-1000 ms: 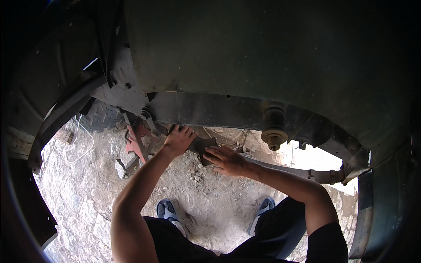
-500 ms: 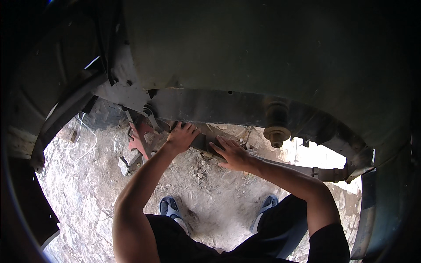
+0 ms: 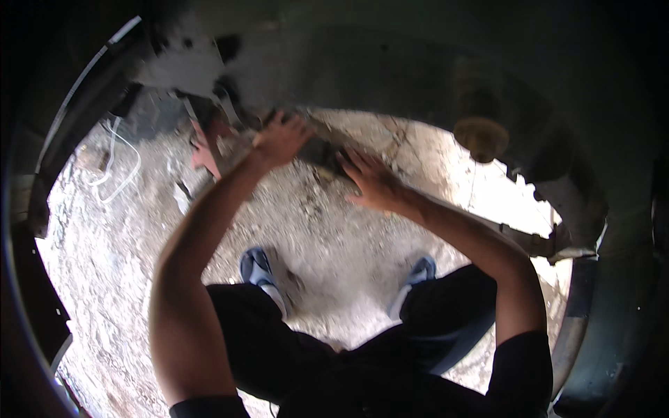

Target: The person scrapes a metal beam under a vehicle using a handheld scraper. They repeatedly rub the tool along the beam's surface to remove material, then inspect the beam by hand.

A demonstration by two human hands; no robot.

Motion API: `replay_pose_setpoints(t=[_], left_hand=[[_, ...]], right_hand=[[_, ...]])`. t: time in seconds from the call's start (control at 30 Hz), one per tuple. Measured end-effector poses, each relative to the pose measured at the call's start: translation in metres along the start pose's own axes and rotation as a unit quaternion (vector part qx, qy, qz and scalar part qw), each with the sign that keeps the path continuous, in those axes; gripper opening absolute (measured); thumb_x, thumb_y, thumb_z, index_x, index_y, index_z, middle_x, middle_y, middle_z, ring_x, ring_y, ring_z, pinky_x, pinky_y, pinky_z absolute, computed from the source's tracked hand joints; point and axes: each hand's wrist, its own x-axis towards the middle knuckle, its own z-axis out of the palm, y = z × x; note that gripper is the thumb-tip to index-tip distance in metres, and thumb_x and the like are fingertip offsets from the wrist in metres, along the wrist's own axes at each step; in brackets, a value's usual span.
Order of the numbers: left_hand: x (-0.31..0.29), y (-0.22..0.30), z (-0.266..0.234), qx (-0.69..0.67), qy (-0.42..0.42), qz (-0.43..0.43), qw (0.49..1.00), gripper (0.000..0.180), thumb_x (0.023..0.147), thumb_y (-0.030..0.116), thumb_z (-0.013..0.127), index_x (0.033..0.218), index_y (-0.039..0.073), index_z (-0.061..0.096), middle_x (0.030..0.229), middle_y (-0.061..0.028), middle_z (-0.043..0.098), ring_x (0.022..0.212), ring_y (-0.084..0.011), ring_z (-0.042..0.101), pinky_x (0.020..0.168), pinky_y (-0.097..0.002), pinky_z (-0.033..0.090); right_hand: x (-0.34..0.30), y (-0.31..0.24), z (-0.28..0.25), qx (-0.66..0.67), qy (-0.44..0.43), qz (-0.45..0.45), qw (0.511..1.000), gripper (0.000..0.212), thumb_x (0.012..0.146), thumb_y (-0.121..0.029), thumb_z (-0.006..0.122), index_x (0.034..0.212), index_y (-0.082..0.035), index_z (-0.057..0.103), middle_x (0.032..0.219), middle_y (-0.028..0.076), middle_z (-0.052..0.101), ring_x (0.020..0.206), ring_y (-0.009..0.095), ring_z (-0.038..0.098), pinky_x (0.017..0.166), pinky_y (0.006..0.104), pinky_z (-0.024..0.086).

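Note:
A dark leaf spring [image 3: 325, 155] runs slantwise below the vehicle's frame rail [image 3: 334, 76], its far end banded by clamps at the right. My left hand [image 3: 282, 139] lies over the spring near its left end, fingers apart and slightly bent across the top. Further right, my right hand [image 3: 374, 182] rests on the same spring with its fingers spread. Neither hand is wrapped around anything. The undersides of both palms are hidden, and motion blurs the picture a little.
A red jack stand [image 3: 206, 150] stands left of my left hand, with a pale block [image 3: 182, 198] beside it. A white cord [image 3: 132, 164] lies on the dirt floor. A round bump stop [image 3: 481, 138] hangs from the rail at the right. Dark bodywork arches overhead.
My view has tilted, so the spring, rail and hands now sit higher in the picture. Both hands stay on the leaf spring, in about the same places.

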Motion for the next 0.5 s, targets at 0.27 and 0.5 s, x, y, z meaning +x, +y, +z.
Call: replay_pose_setpoints(t=[0.27,0.5], left_hand=[[-0.004,-0.006,0.0,0.014,0.032,-0.004,0.999,0.064,0.085,0.026,0.064,0.144,0.013,0.042,0.139,-0.0086,0.049,0.132,-0.023,0.043,0.114,-0.0515,0.028],[-0.009,-0.002,-0.008,0.038,0.027,-0.006,0.999,0.081,0.073,0.03,0.077,0.144,0.016,0.041,0.136,-0.0066,0.048,0.132,-0.0225,0.042,0.115,-0.0473,0.026]], right_hand=[[0.009,-0.003,-0.006,0.013,0.001,-0.047,0.999,0.094,0.079,-0.04,0.078,0.148,0.002,0.029,0.154,0.022,0.029,0.142,0.036,0.031,0.112,0.0492,0.033],[0.015,-0.027,-0.006,0.033,-0.015,-0.038,0.999,0.095,0.078,-0.039,0.079,0.147,0.004,0.029,0.151,0.028,0.029,0.139,0.039,0.035,0.11,0.0501,0.039]])
